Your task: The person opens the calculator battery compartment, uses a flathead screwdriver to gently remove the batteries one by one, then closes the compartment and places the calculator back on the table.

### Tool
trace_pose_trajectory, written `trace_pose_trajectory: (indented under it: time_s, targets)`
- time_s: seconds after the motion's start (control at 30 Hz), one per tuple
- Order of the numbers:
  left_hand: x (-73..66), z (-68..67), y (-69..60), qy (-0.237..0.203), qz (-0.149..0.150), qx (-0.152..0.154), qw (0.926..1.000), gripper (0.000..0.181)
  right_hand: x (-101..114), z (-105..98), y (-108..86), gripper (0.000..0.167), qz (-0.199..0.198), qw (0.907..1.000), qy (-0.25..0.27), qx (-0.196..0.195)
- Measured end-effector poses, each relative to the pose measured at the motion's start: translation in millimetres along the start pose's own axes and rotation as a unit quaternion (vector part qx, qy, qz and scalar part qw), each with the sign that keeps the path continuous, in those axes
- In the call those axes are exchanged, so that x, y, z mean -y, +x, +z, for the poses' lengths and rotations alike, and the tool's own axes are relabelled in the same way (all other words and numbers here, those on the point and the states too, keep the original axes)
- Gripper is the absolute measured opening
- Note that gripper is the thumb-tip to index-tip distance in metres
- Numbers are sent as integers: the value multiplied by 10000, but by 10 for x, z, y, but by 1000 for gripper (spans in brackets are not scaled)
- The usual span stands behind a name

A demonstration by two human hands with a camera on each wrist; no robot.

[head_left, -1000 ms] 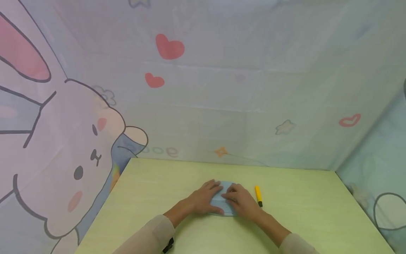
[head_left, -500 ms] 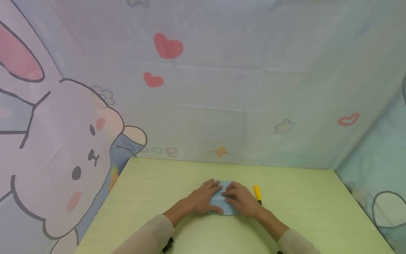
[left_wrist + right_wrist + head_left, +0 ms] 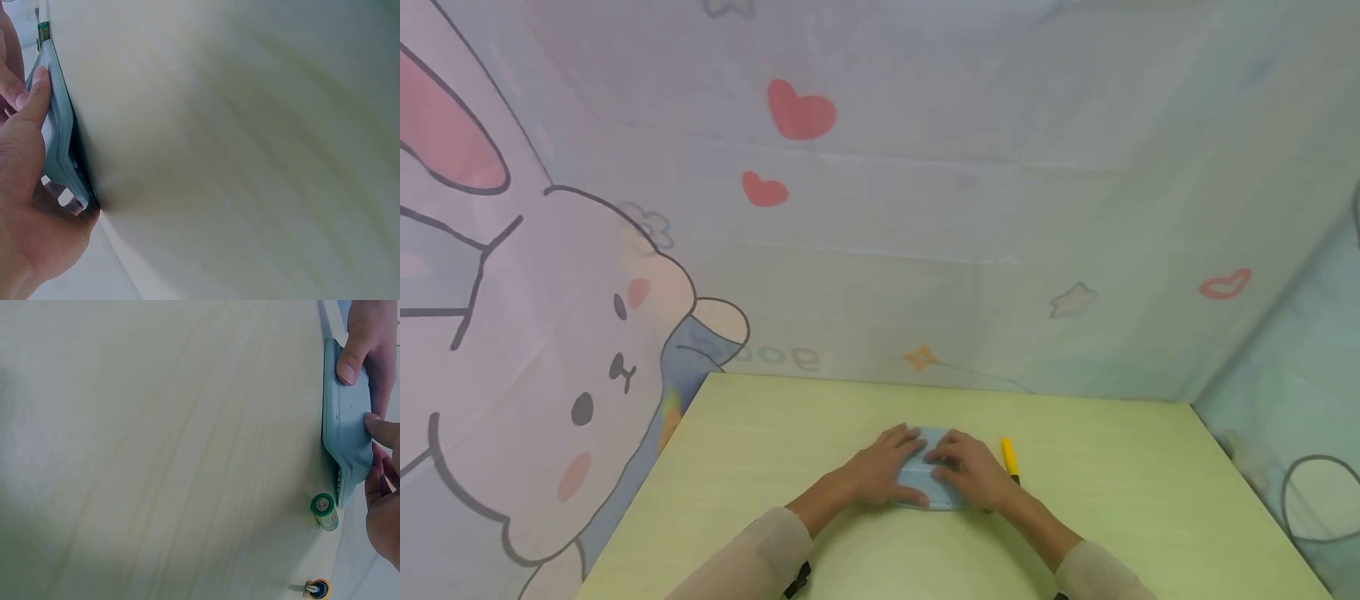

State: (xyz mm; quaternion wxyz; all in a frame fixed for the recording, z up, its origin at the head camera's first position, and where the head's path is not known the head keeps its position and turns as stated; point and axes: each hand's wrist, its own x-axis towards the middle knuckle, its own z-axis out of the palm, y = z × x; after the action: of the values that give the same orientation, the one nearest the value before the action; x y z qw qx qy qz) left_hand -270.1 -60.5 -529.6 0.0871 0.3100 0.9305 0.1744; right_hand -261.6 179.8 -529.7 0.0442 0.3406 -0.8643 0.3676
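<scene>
A flat, light-blue plastic case [image 3: 934, 492] lies on the table between both hands; its kind is unclear. My left hand [image 3: 883, 467] grips its left side, fingers over the far part and thumb along the near edge. On the right, my right hand [image 3: 977, 471] has curled fingers around the case's end, with thumb and index finger on the top face. In the right wrist view that thumb presses on the case [image 3: 353, 419]. A green battery [image 3: 325, 511] is beside the case's right end. Further right is a screwdriver [image 3: 1009, 457] with a yellow and black handle.
The pale yellow-green table [image 3: 1120, 500] reaches back to a printed cloth wall [image 3: 880, 275] with hearts and stars. Another cloth with a large rabbit [image 3: 565, 375] hangs at the left. A black strap [image 3: 797, 581] shows below the left sleeve.
My right thumb and index finger have spread slightly apart on the case. A small dark end shows below the right hand now. The left hand stays where it was.
</scene>
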Motion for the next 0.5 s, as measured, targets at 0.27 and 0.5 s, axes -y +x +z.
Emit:
trace_pose_trajectory:
  time_s: [0.27,0.5]
  targets:
    - [-37,-13,10,26,-97,53,9999,98,19,-15,-37,16,-152,9997,-177,-105]
    - [-37,-18,9,37,-100,31,9999,98,9,5,-40,16,-194,9991,-384,-51]
